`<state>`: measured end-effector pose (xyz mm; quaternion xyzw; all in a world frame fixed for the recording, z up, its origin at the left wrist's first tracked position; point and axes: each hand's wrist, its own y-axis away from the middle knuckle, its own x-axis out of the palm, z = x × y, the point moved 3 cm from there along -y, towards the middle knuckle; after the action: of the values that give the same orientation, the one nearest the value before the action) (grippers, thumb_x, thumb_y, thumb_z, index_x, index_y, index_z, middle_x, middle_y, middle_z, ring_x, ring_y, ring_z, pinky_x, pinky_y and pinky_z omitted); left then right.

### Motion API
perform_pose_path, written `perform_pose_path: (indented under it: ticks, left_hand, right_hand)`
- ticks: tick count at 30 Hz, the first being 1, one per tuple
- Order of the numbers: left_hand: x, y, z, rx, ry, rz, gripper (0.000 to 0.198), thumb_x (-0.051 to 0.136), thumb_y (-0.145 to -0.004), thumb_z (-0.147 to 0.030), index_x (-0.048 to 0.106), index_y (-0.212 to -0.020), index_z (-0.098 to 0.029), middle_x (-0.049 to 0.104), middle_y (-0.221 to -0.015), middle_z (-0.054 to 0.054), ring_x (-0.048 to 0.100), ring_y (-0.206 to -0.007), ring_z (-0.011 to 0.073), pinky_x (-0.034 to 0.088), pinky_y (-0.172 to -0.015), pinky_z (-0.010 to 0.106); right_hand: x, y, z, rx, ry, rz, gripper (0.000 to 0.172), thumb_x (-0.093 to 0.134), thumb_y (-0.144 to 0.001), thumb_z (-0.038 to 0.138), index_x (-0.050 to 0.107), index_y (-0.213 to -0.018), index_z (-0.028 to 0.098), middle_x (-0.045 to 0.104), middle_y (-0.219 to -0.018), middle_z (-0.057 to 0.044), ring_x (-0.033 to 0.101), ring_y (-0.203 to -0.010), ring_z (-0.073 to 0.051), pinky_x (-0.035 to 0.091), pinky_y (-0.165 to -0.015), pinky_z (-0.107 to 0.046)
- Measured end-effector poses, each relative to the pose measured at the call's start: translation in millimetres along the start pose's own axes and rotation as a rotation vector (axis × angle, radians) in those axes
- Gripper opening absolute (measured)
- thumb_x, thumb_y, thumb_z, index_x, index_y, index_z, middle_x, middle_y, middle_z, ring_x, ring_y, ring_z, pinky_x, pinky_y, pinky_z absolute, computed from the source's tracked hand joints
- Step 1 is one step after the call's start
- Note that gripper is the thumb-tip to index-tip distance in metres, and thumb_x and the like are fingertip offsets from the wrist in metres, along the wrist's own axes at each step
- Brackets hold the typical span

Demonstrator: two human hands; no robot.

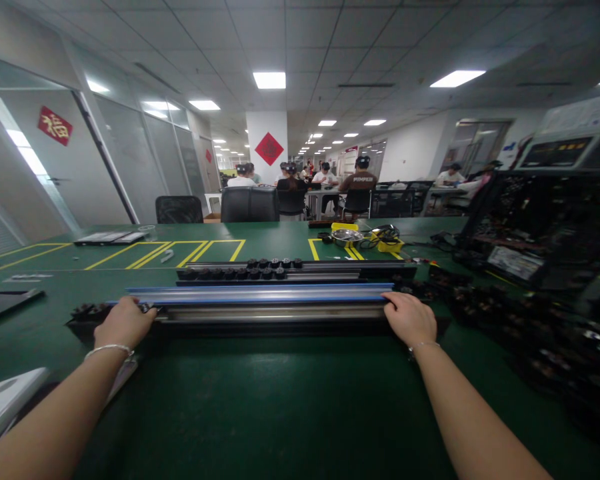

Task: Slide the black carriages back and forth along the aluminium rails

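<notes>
A long shiny metal strip with blue edges [260, 294] lies level across the middle of the table, just above a long black rail with a bright metal inside [275, 313]. At its left end, the fingers of my left hand [125, 320] are closed, their tips partly hidden beside small black parts [90, 311]. My right hand [411, 319] pinches the strip's right end between thumb and fingers. Directly behind runs a second black rail [330, 272], with several round black knob-like pieces [260, 272] on its left half.
Heaped black parts [495, 313] cover the table's right side, near an open black equipment frame [545, 233]. A metal bowl [347, 237] and cables [385, 233] lie at the back. A white power strip [10, 403] sits at lower left. People [363, 180] sit beyond the chairs [250, 203].
</notes>
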<state>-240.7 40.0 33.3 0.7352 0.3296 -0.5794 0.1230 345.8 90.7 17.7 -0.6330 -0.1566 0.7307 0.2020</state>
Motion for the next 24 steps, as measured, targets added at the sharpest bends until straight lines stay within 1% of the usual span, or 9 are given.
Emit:
perform_pose_path:
  ticks: [1, 3, 8, 17, 20, 24]
  left_hand:
    - [-0.8, 2.6, -1.6, -0.043, -0.024, 0.028, 0.056, 0.046, -0.070, -0.048, 0.046, -0.110, -0.009, 0.057, -0.111, 0.021, 0.054, -0.102, 0.0374, 0.043, -0.080, 0.049]
    - [-3.5, 7.7, -7.0, -0.077, -0.039, 0.055, 0.056, 0.045, -0.070, -0.049, 0.045, -0.112, -0.012, 0.055, -0.116, 0.019, 0.052, -0.106, 0.0359, 0.042, -0.082, 0.048]
    - [-6.9, 14.6, -17.8, -0.047, -0.035, 0.066, 0.053, 0.044, -0.071, -0.049, 0.044, -0.112, -0.014, 0.052, -0.120, 0.019, 0.050, -0.109, 0.0334, 0.042, -0.084, 0.047]
    - [-5.7, 18.3, -23.2, -0.024, -0.006, 0.086, 0.050, 0.043, -0.072, -0.048, 0.047, -0.107, -0.012, 0.055, -0.113, 0.019, 0.052, -0.105, 0.0332, 0.042, -0.083, 0.045]
    - [-4.2, 19.1, -24.0, -0.017, 0.002, 0.073, 0.051, 0.044, -0.071, -0.050, 0.047, -0.106, -0.012, 0.056, -0.112, 0.019, 0.053, -0.103, 0.0340, 0.042, -0.082, 0.046]
    - [-1.6, 21.2, -25.0, 0.021, 0.029, 0.064, 0.048, 0.045, -0.071, -0.049, 0.049, -0.102, -0.012, 0.057, -0.108, 0.019, 0.055, -0.101, 0.0340, 0.043, -0.079, 0.044]
  right_hand:
    - [0.1, 0.1, -0.1, -0.001, 0.000, -0.004, 0.037, 0.038, -0.075, 0.024, 0.065, -0.100, 0.027, 0.063, -0.109, 0.001, 0.054, -0.101, -0.018, 0.041, -0.081, -0.033]
    - [0.3, 0.2, -0.4, -0.001, -0.002, -0.011, 0.037, 0.038, -0.075, 0.024, 0.065, -0.099, 0.027, 0.063, -0.109, 0.001, 0.054, -0.101, -0.018, 0.040, -0.081, -0.032]
    - [0.7, 0.1, -0.7, 0.002, -0.012, -0.016, 0.036, 0.037, -0.075, 0.024, 0.065, -0.098, 0.027, 0.063, -0.108, 0.001, 0.054, -0.100, -0.017, 0.040, -0.082, -0.032]
    - [-0.1, 0.1, -0.4, 0.011, -0.014, -0.002, 0.037, 0.038, -0.075, 0.024, 0.065, -0.099, 0.028, 0.063, -0.109, 0.001, 0.053, -0.101, -0.018, 0.039, -0.084, -0.032]
    - [0.3, 0.0, -0.8, 0.007, -0.019, -0.007, 0.037, 0.038, -0.075, 0.023, 0.065, -0.099, 0.028, 0.063, -0.109, 0.001, 0.053, -0.101, -0.017, 0.039, -0.083, -0.032]
    - [0.6, -0.1, -1.2, 0.008, -0.024, -0.019, 0.036, 0.039, -0.074, 0.023, 0.065, -0.098, 0.028, 0.063, -0.108, 0.001, 0.053, -0.101, -0.018, 0.039, -0.082, -0.032]
